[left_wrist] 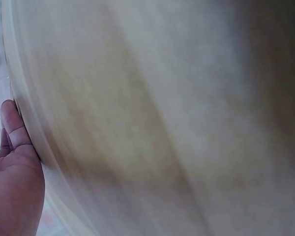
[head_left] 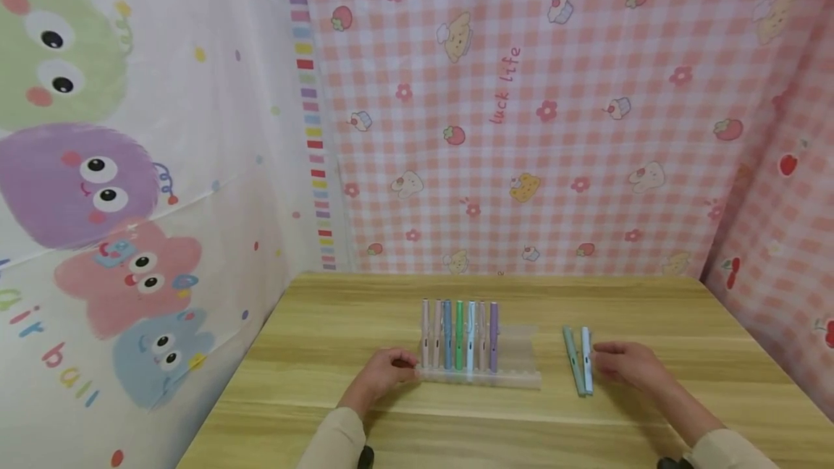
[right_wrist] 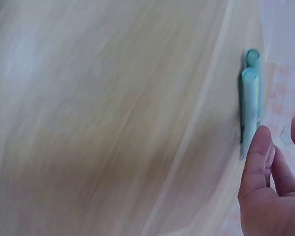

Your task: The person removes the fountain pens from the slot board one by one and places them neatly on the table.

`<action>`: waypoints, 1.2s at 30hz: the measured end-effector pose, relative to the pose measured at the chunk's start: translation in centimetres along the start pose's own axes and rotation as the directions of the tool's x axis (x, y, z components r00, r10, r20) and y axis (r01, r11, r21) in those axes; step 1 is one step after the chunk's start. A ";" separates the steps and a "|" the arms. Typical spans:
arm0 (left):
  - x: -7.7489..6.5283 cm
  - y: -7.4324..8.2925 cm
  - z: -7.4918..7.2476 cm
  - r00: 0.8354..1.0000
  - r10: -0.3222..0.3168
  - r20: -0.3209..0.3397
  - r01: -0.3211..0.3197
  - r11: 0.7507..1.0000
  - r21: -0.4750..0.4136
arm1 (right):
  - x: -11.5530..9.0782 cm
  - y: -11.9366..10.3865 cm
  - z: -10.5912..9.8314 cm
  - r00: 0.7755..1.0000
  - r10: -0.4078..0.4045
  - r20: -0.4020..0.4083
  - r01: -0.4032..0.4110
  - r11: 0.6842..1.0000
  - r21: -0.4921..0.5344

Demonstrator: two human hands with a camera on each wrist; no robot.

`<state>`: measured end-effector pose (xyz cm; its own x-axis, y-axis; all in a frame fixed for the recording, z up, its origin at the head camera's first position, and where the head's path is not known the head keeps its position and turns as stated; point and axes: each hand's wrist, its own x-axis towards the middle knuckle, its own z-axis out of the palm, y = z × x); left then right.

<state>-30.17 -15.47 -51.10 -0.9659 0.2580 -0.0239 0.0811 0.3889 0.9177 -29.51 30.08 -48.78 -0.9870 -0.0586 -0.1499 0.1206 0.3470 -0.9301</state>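
A clear plastic pen rack [head_left: 536, 353] lies on the wooden table, bearing several pens in a row, among them a green pen [head_left: 459, 335], a blue pen [head_left: 447, 335] and a purple pen [head_left: 494, 339]. My left hand [head_left: 384, 375] is at the rack's left end, fingertips by its corner; the left wrist view shows the fingers [left_wrist: 14, 123] fairly straight. To the rack's right lie a grey-green pen [head_left: 573, 360] and a light blue pen [head_left: 587, 360], side by side. Beside the light blue pen is my right hand [head_left: 632, 364], its thumb apart from the fingers [right_wrist: 259, 152].
The rack's right part shows bare clear plastic. Behind the wooden table [head_left: 313, 324] hangs a pink checked cloth [head_left: 508, 150]. A white cloth with cartoon figures [head_left: 221, 93] covers the left side, and another patterned cloth [head_left: 775, 230] hangs on the right.
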 end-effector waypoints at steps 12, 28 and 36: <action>-0.1 0.1 0.0 1.000 -0.019 -0.002 0.019 1.000 -0.007 | 0.6 -2.1 3.4 0.999 -0.044 -0.023 0.046 0.997 0.068; -0.1 0.1 0.0 1.000 -0.026 -0.003 0.026 0.999 -0.035 | 0.7 -3.3 6.4 0.996 -0.043 -0.072 0.055 0.983 0.173; -0.2 0.2 -0.1 1.000 -0.030 -0.005 0.029 0.999 -0.021 | 0.8 -3.1 7.8 0.994 -0.073 -0.078 0.084 0.985 0.150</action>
<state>-30.01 -15.51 -50.90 -0.9691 0.2419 -0.0491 0.0474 0.3773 0.9249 -29.86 21.64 -48.63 -0.9984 -0.0105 -0.0552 0.0521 0.1963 -0.9792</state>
